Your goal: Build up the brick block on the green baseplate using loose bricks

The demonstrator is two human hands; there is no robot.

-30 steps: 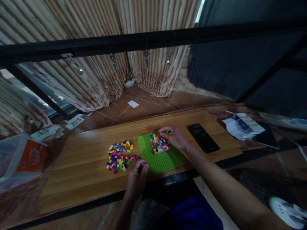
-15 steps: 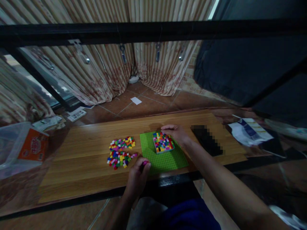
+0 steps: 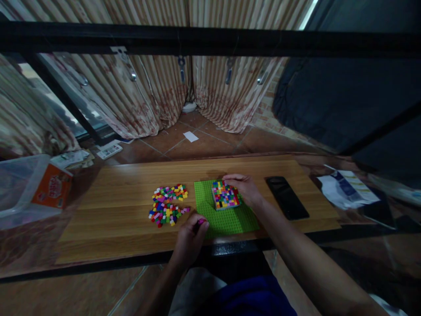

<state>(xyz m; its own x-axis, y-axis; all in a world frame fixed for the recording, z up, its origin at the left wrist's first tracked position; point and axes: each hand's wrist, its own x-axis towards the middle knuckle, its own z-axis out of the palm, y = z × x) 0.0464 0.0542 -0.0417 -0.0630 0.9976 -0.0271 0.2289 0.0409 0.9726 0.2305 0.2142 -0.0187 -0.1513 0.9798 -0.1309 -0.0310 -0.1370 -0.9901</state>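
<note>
A square block built of small multicoloured bricks [image 3: 225,196] sits on a flat green studded plastic baseplate [image 3: 226,224], toward its far edge, and the person's right hand [image 3: 241,188] is right at it. The fingers reach over the block's far right corner from the right, drawn close together; whether they pinch a brick cannot be told, as the tips are too small to read. That hand hides part of the block's right edge and the baseplate beside it.

The left hand [image 3: 193,230] is closed on a small magenta plastic piece [image 3: 201,222], held between thumb and curled fingers at the baseplate's near left corner, nearer the body than the block and well apart from it. The hand covers that corner from view.

Just left of the baseplate, loose bricks in many colours [image 3: 167,213] lie scattered in two joined clusters on the wood-grain tabletop [image 3: 112,215], a few pink ones trailing toward the left hand. A black rectangular phone [image 3: 287,197] lies right of the baseplate, beside the right forearm. Beyond the tabletop's left end stands a clear plastic bin [image 3: 24,175] with an orange panel [image 3: 52,188].
</note>
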